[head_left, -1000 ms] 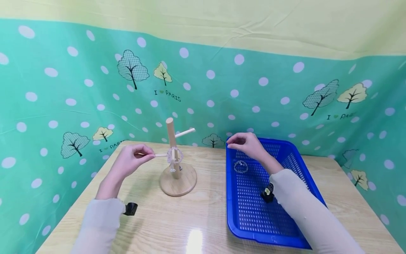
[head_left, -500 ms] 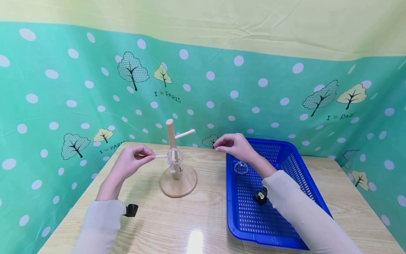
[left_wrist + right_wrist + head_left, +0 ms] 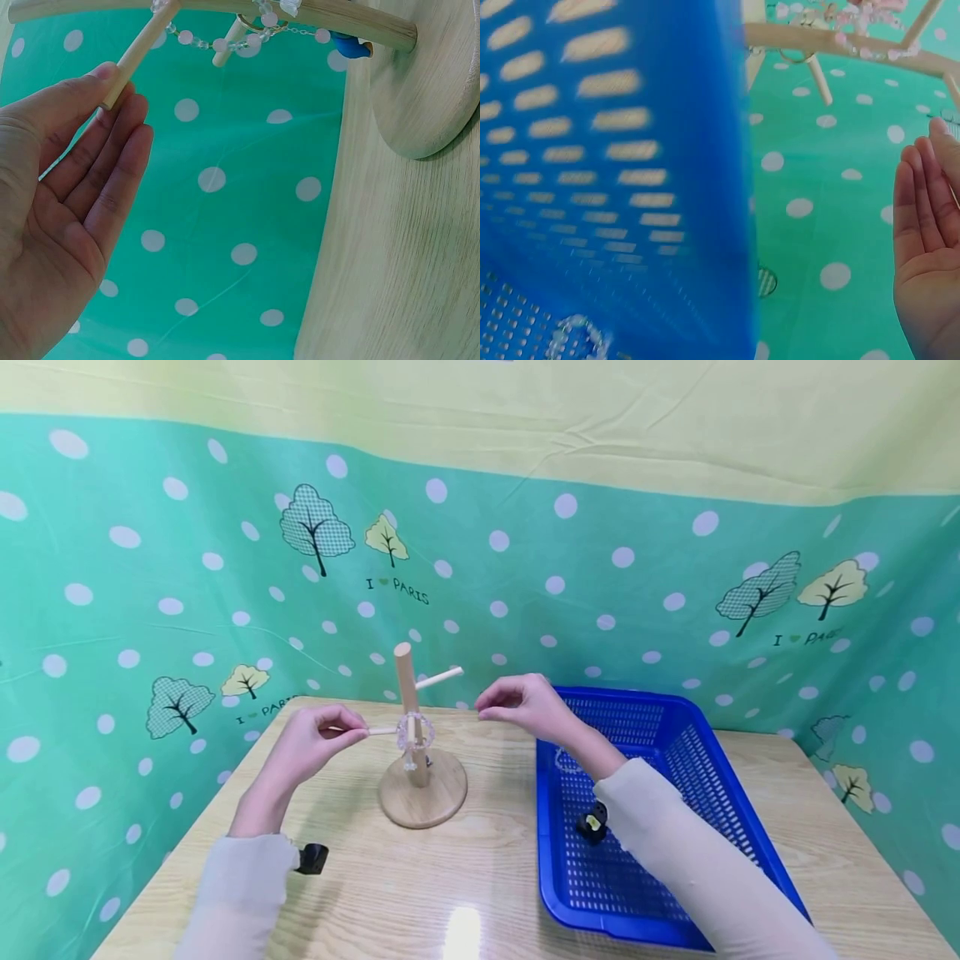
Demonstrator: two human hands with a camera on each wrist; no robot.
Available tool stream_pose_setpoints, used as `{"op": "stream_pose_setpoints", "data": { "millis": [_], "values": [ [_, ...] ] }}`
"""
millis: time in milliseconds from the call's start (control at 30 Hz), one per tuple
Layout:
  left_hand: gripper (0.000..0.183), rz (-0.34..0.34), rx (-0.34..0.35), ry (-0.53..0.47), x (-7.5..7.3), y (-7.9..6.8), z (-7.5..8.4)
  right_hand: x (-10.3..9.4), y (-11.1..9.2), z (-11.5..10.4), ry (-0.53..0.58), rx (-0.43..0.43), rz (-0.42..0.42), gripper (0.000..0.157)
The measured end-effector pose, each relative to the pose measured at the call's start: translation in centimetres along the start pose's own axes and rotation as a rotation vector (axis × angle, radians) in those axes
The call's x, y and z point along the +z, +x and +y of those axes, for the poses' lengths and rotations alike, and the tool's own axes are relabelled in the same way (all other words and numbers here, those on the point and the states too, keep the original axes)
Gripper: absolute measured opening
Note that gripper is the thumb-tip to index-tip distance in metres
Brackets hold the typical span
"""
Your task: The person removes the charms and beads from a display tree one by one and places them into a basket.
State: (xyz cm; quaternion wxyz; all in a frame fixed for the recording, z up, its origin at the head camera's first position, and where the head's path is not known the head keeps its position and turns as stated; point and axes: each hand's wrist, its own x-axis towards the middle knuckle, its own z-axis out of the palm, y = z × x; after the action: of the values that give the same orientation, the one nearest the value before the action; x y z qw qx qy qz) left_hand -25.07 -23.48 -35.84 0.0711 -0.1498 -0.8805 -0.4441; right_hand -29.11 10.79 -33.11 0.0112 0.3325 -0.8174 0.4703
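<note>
Pale cream sleeves are worn with small black wrist cameras, the right one yellow-marked.

The left hand pinches a wooden peg — a beaded bracelet hangs nearby.

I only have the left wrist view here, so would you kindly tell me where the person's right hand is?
Observer: The head view shows the right hand raised, its fingertips between the wooden stand and a blue basket.
Operator: Thank you; is anything lying in that basket?
Observer: Yes, a beaded bracelet, seen in the right wrist view.
Operator: Besides the left hand's pinched peg, does the stand have a higher one?
Observer: Yes, the head view shows a bare upper peg jutting out to the right.
</note>
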Motion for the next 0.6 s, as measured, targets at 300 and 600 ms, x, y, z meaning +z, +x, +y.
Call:
{"op": "stream_pose_setpoints", "data": {
  "millis": [300,600],
  "values": [
    [0.009,0.002,0.01,-0.01,0.2,0.0,0.0,2.0,1.3,-1.1,0.017,0.033,-0.072,0.015],
    [0.01,0.005,0.01,-0.003,0.0,-0.1,-0.2,4.2,2.6,-2.0,0.028,0.093,-0.1,0.017]
  ]
}}
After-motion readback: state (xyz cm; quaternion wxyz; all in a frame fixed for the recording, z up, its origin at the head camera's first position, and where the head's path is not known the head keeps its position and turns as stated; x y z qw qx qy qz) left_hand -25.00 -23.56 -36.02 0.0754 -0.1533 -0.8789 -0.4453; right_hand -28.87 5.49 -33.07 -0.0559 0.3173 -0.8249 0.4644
